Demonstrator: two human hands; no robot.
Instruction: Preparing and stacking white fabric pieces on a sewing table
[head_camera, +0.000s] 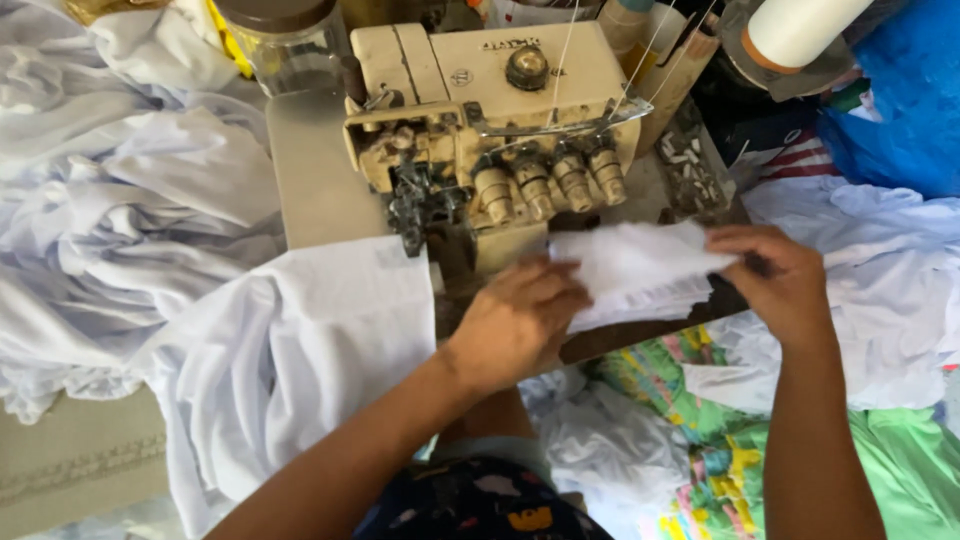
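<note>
My left hand (515, 325) lies flat, fingers loosely spread, pressing the small white fabric piece (635, 270) onto the table's front edge (640, 335), just before the cream overlock machine (490, 120). My right hand (785, 280) pinches that piece's right end, fingers closed on it. White cloth (130, 230) heaps over the table's left side; a thread cone (800, 30) stands at the far right corner.

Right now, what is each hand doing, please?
Left hand: lying palm-down on the small piece of white fabric, fingers curled.
Right hand: closed, pinching the same fabric's right edge.
</note>
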